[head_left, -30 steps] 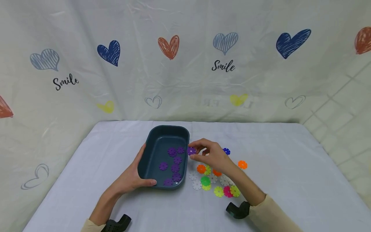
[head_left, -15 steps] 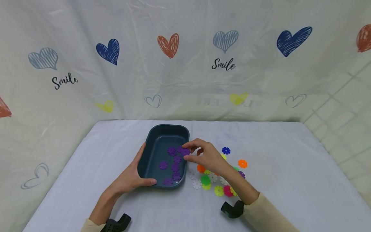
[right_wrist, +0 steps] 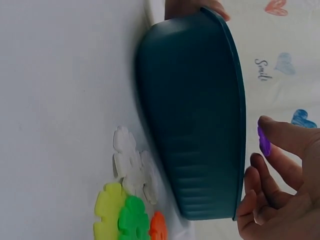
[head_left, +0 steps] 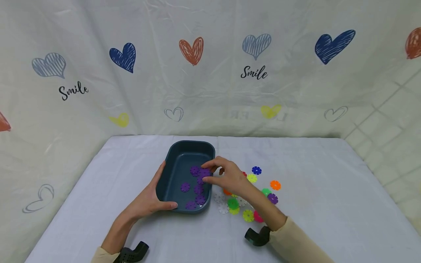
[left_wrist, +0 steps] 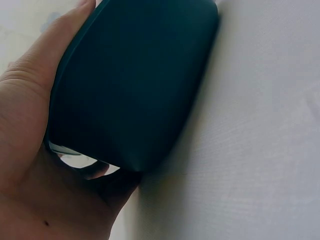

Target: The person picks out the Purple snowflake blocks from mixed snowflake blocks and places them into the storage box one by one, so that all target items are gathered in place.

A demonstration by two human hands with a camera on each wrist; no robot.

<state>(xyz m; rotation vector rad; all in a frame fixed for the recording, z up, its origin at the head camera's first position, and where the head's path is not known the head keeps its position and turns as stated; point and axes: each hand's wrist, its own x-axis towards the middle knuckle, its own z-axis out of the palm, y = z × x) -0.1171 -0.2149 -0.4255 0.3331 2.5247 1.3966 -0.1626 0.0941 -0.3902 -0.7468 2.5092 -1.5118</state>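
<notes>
A dark teal, deep rectangular tray (head_left: 179, 164) stands on the white cloth in the head view. My left hand (head_left: 149, 199) grips its near left corner, the thumb lying on the near rim. Several purple flower-shaped discs (head_left: 185, 187) lie in it, mostly toward the right side. My right hand (head_left: 228, 179) reaches over the tray's right rim. Its thumb and a finger pinch a purple flower disc (right_wrist: 264, 140), seen edge-on above the rim in the right wrist view. The left wrist view shows the tray's outer wall (left_wrist: 135, 85) against my palm.
Loose flower discs in other colours lie right of the tray: green (head_left: 233, 204), yellow (head_left: 248, 215), white (head_left: 223, 208), orange (head_left: 275, 185) and blue (head_left: 256, 170). One purple disc (head_left: 272, 198) is among them. Behind the table hangs a pale curtain (head_left: 217, 95) printed with hearts.
My right hand has moved left with the pinched purple disc, from beside the tray's right rim to over its inside. The left hand and tray have stayed put.
</notes>
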